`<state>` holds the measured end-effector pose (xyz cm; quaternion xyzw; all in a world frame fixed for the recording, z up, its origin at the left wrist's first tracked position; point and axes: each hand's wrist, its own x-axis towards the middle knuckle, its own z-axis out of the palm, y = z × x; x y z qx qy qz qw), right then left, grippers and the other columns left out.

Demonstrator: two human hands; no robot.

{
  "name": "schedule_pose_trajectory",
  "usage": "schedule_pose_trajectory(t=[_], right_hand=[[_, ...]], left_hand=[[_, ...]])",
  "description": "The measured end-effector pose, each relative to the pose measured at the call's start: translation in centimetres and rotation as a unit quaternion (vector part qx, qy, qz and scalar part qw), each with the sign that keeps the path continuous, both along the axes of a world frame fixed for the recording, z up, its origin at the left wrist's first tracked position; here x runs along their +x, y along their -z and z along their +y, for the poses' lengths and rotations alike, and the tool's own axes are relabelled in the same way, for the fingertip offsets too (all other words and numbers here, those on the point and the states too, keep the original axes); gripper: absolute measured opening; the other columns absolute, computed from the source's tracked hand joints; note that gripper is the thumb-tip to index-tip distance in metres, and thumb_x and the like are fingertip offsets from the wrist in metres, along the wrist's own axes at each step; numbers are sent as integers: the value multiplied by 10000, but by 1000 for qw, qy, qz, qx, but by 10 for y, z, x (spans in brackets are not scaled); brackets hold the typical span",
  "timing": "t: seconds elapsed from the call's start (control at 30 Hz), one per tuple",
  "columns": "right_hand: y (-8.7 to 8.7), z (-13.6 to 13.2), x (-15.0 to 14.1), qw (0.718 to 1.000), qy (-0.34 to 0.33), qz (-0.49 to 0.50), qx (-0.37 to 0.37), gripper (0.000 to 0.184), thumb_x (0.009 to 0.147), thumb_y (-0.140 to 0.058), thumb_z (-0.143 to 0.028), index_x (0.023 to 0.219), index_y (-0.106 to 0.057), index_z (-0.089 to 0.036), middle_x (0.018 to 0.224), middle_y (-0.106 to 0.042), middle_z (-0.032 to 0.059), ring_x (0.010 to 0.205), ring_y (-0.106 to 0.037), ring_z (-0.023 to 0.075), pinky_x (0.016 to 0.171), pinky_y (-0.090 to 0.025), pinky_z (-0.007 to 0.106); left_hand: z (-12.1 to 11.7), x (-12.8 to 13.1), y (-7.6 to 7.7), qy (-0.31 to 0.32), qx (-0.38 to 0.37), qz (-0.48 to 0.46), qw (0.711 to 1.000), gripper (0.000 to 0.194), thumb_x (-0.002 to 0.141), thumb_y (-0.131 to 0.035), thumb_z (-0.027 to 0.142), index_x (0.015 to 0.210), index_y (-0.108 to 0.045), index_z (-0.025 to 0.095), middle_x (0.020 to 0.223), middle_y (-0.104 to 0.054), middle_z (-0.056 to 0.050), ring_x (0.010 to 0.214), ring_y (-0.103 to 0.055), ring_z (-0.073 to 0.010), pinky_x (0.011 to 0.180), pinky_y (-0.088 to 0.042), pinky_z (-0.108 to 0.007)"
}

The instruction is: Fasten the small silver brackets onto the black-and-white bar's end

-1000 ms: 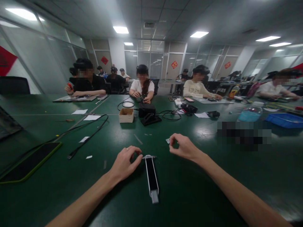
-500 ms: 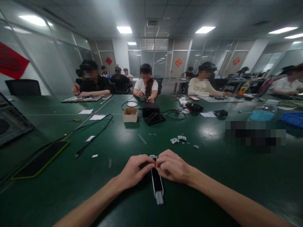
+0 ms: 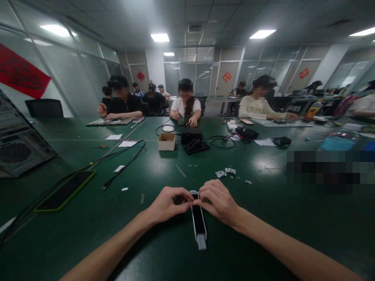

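Observation:
A long, narrow black piece with a pale rim and a grey end [image 3: 199, 220] lies on the green table, pointing away from me. My left hand [image 3: 171, 203] reaches its far end from the left, thumb and fingertips closed in a pinch. From the other side, my right hand [image 3: 218, 201] bends its fingers over the same end, with the thumb meeting the left fingertips. Whatever lies between the fingertips is too small to make out. Beyond my right hand are small white pieces [image 3: 230, 171] and several tiny rings [image 3: 248, 182].
A phone with a green edge [image 3: 66, 191] and a black cable [image 3: 123, 168] lie to the left. Farther back stand a small open box [image 3: 166, 142] and a black device [image 3: 191, 136]. A computer case [image 3: 20, 140] is at far left; a bottle [image 3: 338, 139] stands right. Co-workers sit opposite.
The view has turned slightly left, so things appear farther right. My right fingers have loosened from a tighter curl, and the thumb now stretches toward the left fingertips. The long piece stays between my hands.

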<state>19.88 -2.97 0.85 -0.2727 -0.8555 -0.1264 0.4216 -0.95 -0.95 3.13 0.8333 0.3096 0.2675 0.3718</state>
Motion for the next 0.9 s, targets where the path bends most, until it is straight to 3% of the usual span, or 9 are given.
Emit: schedule_pose_trajectory(t=[0.13,0.23,0.33,0.43,0.9], right_hand=[[3,9,13,998,46,-7,-53,128,863,-577,-241,772,-541,-159,752,-613,47,744,-540,165,694,-415,307],[4,15,24,987,76,-15,-142,67,853,-553,-197,805,-556,-150,781,-610,54,744,-540,165,707,-428,318],[6,16,29,967,75,-50,-240,45,844,-535,-183,846,-572,-156,823,-618,55,764,-542,167,719,-439,325],[8,16,29,952,59,-78,-290,70,844,-532,-195,881,-583,-164,852,-616,52,775,-541,165,716,-444,320],[7,15,22,957,67,-85,-271,56,845,-552,-183,863,-596,-154,830,-623,37,763,-542,142,707,-437,283]], left_hand=[[12,-8,3,-47,76,49,995,153,784,-558,198,870,-680,163,741,-660,7,631,-554,-111,620,-448,-215],[21,-14,7,-72,115,93,986,152,774,-565,200,869,-679,172,757,-649,6,638,-552,-115,617,-440,-216],[25,-15,13,-77,121,122,982,151,773,-568,207,868,-682,176,739,-633,8,638,-554,-120,611,-435,-215],[24,-14,15,-74,108,134,982,153,781,-564,220,867,-682,176,719,-627,13,621,-550,-118,599,-431,-212],[16,-5,12,-84,78,149,982,241,811,-509,295,933,-691,196,753,-691,10,626,-578,-138,615,-438,-238]])
